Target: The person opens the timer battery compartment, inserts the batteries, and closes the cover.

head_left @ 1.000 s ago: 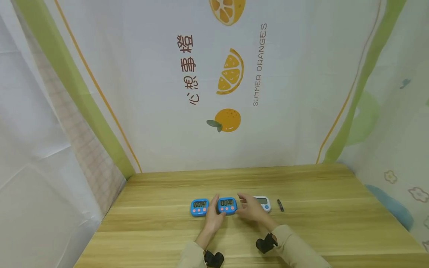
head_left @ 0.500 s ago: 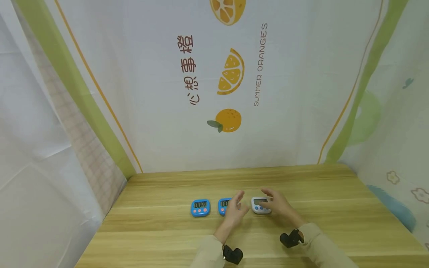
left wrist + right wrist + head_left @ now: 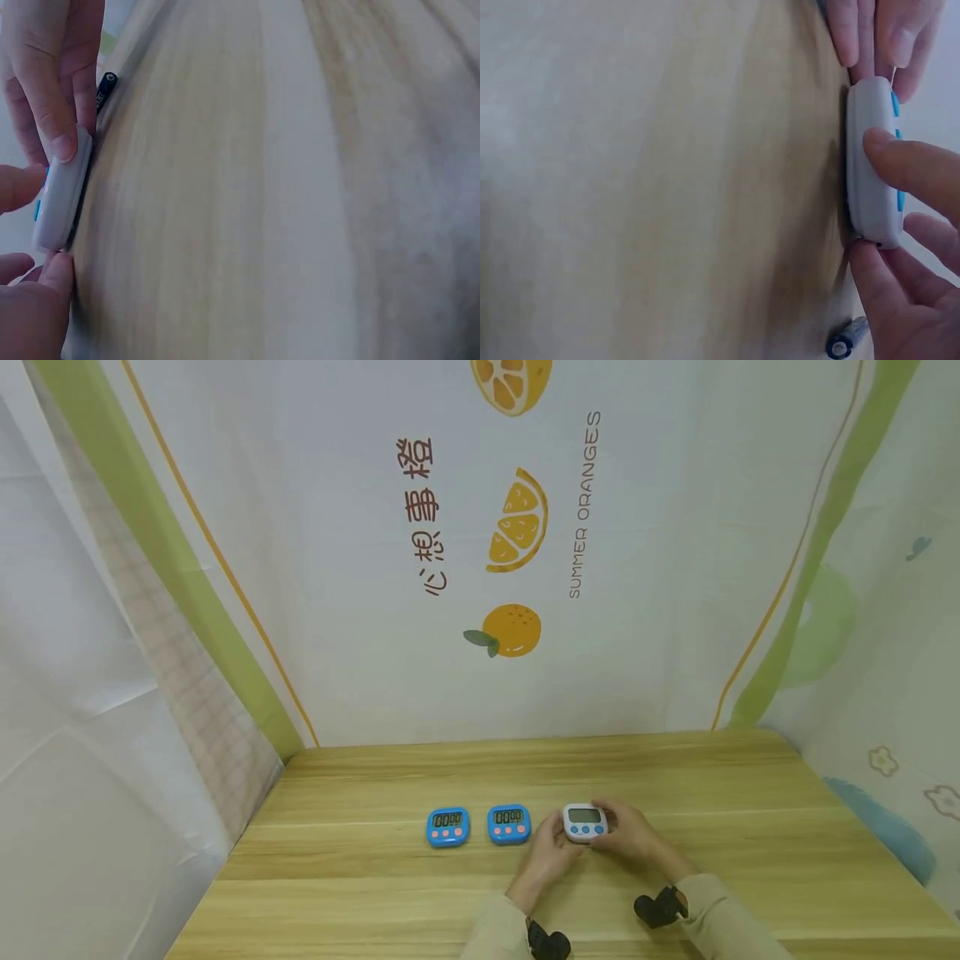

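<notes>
We saw the right hand [image 3: 630, 835] gripping the white digital timer [image 3: 583, 821] by its right side; the left hand [image 3: 549, 856] touched its left end, whether pinching we couldn't tell. The timer was in from the desk's [image 3: 360, 893] far edge, a battery [image 3: 845, 341] toward the right edge, one blue timer [image 3: 509, 824] and another blue timer [image 3: 447, 827] toward the left. We seemed to be positioning it; next called for even release.

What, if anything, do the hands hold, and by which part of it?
The white timer. The right hand grips it with thumb on its near side, fingers at its right end; the left hand has fingertips at the left end.
</notes>
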The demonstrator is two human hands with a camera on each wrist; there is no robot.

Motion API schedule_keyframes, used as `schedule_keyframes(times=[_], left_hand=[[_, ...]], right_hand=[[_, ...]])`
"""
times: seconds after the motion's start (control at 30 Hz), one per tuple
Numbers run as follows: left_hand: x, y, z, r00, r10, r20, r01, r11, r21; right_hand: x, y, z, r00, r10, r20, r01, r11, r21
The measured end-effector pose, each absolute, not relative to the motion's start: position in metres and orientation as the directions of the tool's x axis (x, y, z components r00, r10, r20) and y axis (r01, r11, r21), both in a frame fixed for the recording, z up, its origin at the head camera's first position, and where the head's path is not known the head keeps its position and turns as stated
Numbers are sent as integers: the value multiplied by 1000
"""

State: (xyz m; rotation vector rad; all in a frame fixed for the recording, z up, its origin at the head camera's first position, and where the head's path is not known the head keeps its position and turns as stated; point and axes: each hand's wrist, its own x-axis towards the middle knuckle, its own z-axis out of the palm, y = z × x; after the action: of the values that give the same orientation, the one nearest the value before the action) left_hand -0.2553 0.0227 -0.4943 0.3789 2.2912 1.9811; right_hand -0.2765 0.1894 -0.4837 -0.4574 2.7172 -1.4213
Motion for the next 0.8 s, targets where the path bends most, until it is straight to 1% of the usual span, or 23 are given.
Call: schedule_keyframes(times=[0.1,0.33,0.5,0.63,0.8], left_hand=[[-254,23,-496,-977,199,75,108,158,982],[-255,28,-500,-989,101,107,128,225,966],[-254,31,-500,-994,64,87,99,225,969],[-255,31,-497,-995,67,78,90,196,976],[-256,28,-496,-991,97,87,99,127,987]], right_hand=[[-277,190,-486,-949,-292,115,-266,554,-789],[-278,195,-489,-924,-350,153,-331,534,-778],[-278,197,-489,-912,-385,142,-338,509,-791],[-276,197,-485,-916,-380,127,-318,497,-808],[-276,200,-479,-930,-360,72,-238,441,-865]])
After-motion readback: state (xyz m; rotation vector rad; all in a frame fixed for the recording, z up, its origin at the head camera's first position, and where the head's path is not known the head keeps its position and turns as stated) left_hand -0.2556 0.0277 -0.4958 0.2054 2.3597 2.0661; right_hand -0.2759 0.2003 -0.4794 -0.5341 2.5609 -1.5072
